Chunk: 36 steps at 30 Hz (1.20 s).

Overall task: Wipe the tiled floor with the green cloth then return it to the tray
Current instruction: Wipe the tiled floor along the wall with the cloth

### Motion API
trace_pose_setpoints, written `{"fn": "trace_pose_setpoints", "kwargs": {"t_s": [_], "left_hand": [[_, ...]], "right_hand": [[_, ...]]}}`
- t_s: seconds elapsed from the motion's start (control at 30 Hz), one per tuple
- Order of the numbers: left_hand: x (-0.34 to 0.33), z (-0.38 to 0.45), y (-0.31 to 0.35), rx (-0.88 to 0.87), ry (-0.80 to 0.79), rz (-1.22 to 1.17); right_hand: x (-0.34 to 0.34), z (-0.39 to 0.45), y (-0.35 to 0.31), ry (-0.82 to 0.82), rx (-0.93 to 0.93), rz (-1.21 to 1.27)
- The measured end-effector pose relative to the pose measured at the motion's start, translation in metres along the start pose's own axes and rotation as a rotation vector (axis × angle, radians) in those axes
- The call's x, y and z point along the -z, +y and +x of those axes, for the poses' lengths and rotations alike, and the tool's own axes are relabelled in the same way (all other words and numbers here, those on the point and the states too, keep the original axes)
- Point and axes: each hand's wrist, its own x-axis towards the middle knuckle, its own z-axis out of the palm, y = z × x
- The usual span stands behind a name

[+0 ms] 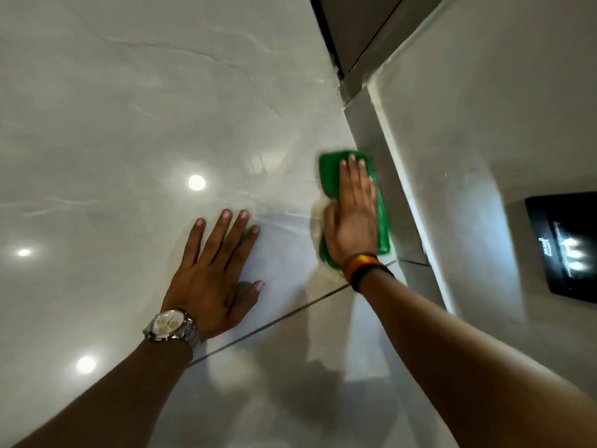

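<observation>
The right hand lies flat, palm down, on the folded bright green cloth, its fingers straight and close together, pressing rather than gripping. The cloth rests on the glossy pale grey marbled tile floor, just beside the grey skirting at the wall's foot. The left hand, wearing a silver metal wristwatch, rests spread wide on the bare floor, holding nothing.
</observation>
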Motion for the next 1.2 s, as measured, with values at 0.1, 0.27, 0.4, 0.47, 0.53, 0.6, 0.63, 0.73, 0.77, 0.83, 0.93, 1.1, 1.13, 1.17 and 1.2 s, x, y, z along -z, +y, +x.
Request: {"fn": "trace_pose_setpoints", "kwargs": {"t_s": [0.1, 0.27, 0.4, 0.47, 0.53, 0.6, 0.63, 0.73, 0.77, 0.83, 0.93, 1.1, 1.13, 1.17, 1.2], "left_hand": [[0.002, 0.001, 0.001, 0.003, -0.011, 0.011], [0.003, 0.001, -0.001, 0.001, -0.024, 0.000], [0.001, 0.000, 0.001, 0.006, -0.008, 0.004], [0.001, 0.001, 0.001, 0.002, -0.007, 0.017], [0.000, 0.001, 0.001, 0.007, -0.013, 0.035], [0.000, 0.000, 0.001, 0.008, -0.018, 0.022], [0.000, 0.001, 0.001, 0.007, -0.017, 0.012], [-0.001, 0.002, 0.001, 0.014, -0.026, 0.030], [-0.001, 0.002, 0.001, 0.014, -0.026, 0.040], [-0.001, 0.002, 0.001, 0.016, -0.029, 0.041], [-0.001, 0.001, 0.000, 0.020, -0.038, 0.033], [0.000, 0.001, 0.002, 0.024, -0.034, 0.059], [-0.001, 0.002, 0.001, 0.018, -0.028, 0.057], [-0.001, 0.001, 0.001, 0.017, -0.023, 0.047], [-0.001, 0.001, 0.001, 0.019, -0.020, 0.036]], "right_hand": [[-0.010, 0.064, -0.036, 0.046, -0.013, 0.012], [-0.013, 0.020, -0.043, -0.099, 0.272, -0.067], [0.000, -0.038, 0.001, -0.035, 0.011, -0.043], [0.003, -0.025, 0.004, -0.007, -0.036, -0.058], [-0.001, 0.007, -0.011, -0.008, -0.008, -0.060], [-0.008, 0.050, -0.032, 0.028, 0.002, -0.067], [-0.013, 0.073, -0.045, 0.059, -0.006, -0.070], [-0.027, 0.119, -0.085, 0.088, -0.096, -0.119], [-0.029, 0.122, -0.095, 0.084, -0.087, -0.128], [-0.029, 0.108, -0.101, 0.023, 0.082, -0.112], [-0.019, 0.054, -0.069, -0.092, 0.342, -0.104], [-0.006, 0.022, -0.028, 0.004, 0.022, -0.121], [-0.007, 0.038, -0.032, 0.020, 0.012, -0.127], [-0.009, 0.057, -0.039, 0.032, 0.024, -0.134], [-0.011, 0.079, -0.049, 0.042, 0.035, -0.139]]}}
